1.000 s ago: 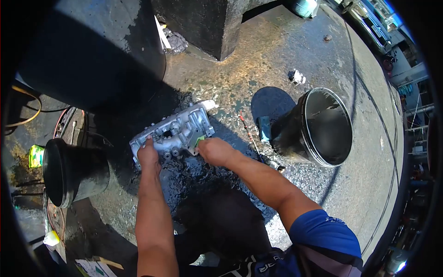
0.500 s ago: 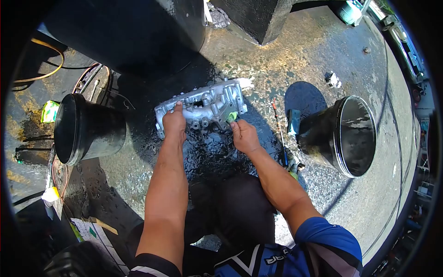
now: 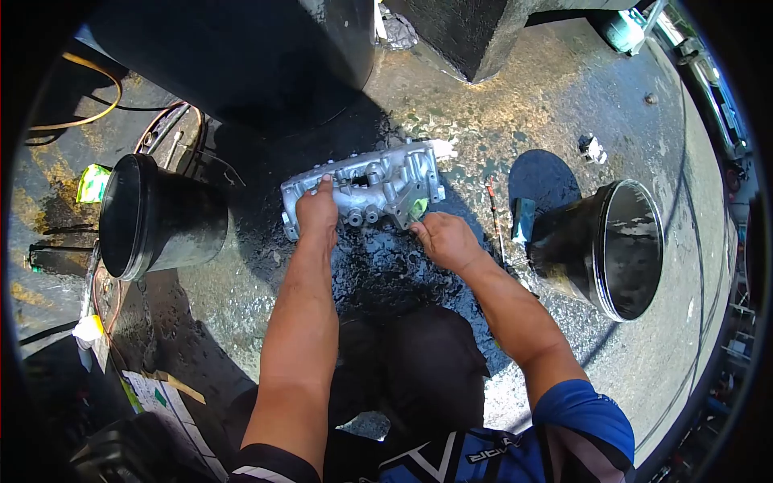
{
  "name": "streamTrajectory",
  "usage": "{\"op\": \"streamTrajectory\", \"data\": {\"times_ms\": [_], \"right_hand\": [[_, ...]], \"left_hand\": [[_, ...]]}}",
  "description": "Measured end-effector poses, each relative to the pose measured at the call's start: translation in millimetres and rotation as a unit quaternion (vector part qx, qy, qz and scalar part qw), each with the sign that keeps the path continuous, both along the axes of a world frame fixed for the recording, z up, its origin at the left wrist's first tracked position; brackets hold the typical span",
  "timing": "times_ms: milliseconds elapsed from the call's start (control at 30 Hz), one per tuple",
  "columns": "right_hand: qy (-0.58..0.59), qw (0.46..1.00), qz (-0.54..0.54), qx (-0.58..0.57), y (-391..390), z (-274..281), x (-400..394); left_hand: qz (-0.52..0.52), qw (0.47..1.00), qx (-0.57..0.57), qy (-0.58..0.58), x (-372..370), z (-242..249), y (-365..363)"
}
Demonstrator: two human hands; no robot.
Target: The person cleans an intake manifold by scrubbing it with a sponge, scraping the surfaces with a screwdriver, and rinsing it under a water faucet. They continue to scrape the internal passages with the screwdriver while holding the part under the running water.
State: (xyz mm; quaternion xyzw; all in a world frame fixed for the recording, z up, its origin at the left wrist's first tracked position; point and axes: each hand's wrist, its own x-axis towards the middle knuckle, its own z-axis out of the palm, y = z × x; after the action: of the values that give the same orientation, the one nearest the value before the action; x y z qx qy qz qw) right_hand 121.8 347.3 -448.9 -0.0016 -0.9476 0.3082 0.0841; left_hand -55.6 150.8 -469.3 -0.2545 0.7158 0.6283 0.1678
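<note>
A cast-metal intake manifold [image 3: 390, 183] lies across the wet ground in front of me, its ports and bosses showing. My left hand [image 3: 317, 213] is wrapped round its near left side, thumb up on top. At the near right corner is my right hand [image 3: 449, 240], fingers curled closed and thumb tip right at the metal flange. What the right fingers pinch is hidden; I cannot tell what it is. A light green patch [image 3: 419, 208] shows on the manifold just beyond that thumb. White foam [image 3: 444, 150] lies at the far right end.
Black buckets lie tipped at left [image 3: 181, 221] and right [image 3: 568, 241]. Beside the right bucket are a dark block [image 3: 523, 220] and a thin red-tipped tool [image 3: 493, 205]. A big black drum [image 3: 241, 64] stands beyond the manifold; hoses [image 3: 173, 129] lie at left.
The view has shifted slightly, so the scene sits a little further right. My right hand has drawn slightly back from the green patch; the left keeps its grip.
</note>
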Motion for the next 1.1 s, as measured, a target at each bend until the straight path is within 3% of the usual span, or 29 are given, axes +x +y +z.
{"op": "streamTrajectory", "data": {"times_ms": [100, 200, 300, 467, 667, 700, 933, 1033, 1100], "right_hand": [[0.004, 0.999, 0.046, 0.019, 8.1, -22.3, -33.6], [-0.008, 0.997, 0.077, 0.016, 10.8, 8.2, -9.8], [-0.048, 0.999, 0.023, 0.011, 8.6, -7.6, -13.3], [0.007, 0.991, -0.081, -0.107, -13.5, -15.2, -8.8], [0.035, 0.966, -0.212, -0.145, -30.7, -41.8, -17.1], [0.013, 0.966, -0.206, -0.156, -24.8, -35.7, -1.5], [0.029, 0.997, -0.068, -0.001, -5.7, -19.8, -20.1], [0.024, 0.999, -0.002, 0.038, 4.4, 4.6, -15.3], [0.014, 0.999, 0.019, 0.030, 11.5, -12.9, -27.2]], "left_hand": [[0.001, 1.000, 0.021, -0.018, 1.7, -10.1, -4.8], [-0.024, 1.000, 0.006, -0.010, 0.6, -0.7, -5.6], [-0.039, 0.998, 0.053, -0.012, 2.8, 1.3, -8.4], [-0.021, 1.000, 0.020, -0.002, -5.8, -0.8, -7.1], [-0.014, 0.998, 0.057, -0.024, 4.2, 9.3, 3.2], [-0.009, 1.000, 0.022, -0.020, 1.3, 8.5, 5.6], [-0.037, 0.997, 0.049, -0.036, 5.2, 28.2, 6.6], [-0.023, 1.000, -0.009, 0.014, -3.7, -13.3, 1.0], [-0.018, 1.000, -0.003, -0.011, 7.0, -0.5, 2.6]]}}
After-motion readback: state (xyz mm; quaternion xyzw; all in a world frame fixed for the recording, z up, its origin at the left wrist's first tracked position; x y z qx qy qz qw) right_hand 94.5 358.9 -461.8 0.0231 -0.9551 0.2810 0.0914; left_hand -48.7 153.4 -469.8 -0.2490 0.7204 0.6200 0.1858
